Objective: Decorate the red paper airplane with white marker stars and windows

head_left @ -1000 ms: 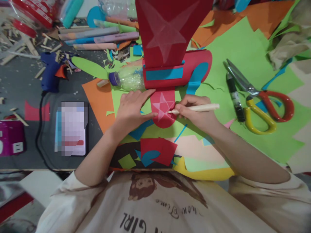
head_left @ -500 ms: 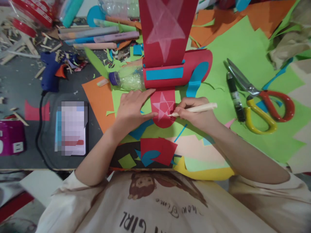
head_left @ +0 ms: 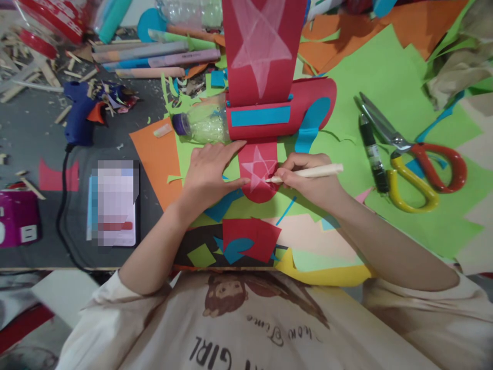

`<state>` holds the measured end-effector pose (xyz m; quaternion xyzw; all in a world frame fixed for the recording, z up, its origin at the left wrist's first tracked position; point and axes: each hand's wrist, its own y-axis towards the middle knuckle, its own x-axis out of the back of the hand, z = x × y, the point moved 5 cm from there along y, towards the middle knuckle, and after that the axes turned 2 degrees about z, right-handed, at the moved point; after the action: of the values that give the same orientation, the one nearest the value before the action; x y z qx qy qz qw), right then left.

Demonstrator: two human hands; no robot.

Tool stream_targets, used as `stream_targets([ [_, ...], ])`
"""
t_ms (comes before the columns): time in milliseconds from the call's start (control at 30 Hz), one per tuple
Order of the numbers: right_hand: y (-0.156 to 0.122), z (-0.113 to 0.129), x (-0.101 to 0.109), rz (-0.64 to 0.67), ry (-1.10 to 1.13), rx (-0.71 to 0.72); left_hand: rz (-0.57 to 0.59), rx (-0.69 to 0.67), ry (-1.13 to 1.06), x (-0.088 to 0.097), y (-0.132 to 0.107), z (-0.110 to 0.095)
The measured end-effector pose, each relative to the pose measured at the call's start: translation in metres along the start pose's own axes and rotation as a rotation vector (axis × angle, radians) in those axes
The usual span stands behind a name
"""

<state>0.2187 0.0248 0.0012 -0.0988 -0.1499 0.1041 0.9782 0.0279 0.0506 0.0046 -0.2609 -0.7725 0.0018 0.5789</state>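
Note:
My left hand (head_left: 206, 172) lies flat with its fingers apart, thumb and forefinger on the lower red paper flap (head_left: 258, 195). In my right hand (head_left: 310, 185) is a pale marker pen (head_left: 325, 170), its tip touching the right lower part of a whitish star (head_left: 257, 165) drawn on that flap. Just beyond, a clear plastic bottle (head_left: 210, 126) with a purple cap lies sideways, partly wrapped in red paper (head_left: 262, 131) with a blue strip (head_left: 261, 116). Another red flap (head_left: 241, 82) rises from its far side, bearing a larger filled star.
Scissors (head_left: 400, 144) and a black pen (head_left: 373, 154) lie on green paper (head_left: 389, 77) to the right. To the left are a blue glue gun (head_left: 79, 115) with its cord, a phone (head_left: 115, 205) and several markers (head_left: 154, 56). Paper scraps (head_left: 252, 239) lie along the near edge.
The green leaf-shaped strip by the bottle cap no longer sticks out to the far left. The far red flap has leaned slightly; both hands stay nearly in place.

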Motion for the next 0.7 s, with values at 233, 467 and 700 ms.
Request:
stream_targets([
  [233,-0.0001,-0.0021,0.0021,-0.048,0.046,-0.021,-0.070,-0.042,0.005,-0.0016,-0.0007,0.0024],
  [467,0.0005,0.0002,0.0006,-0.005,-0.013,0.031,-0.074,-0.064,-0.011,-0.0032,-0.0015,0.0032],
  [700,0.0006,0.0008,-0.0002,0.042,-0.025,-0.041,-0.047,-0.038,-0.004,-0.0024,-0.0010,0.0028],
])
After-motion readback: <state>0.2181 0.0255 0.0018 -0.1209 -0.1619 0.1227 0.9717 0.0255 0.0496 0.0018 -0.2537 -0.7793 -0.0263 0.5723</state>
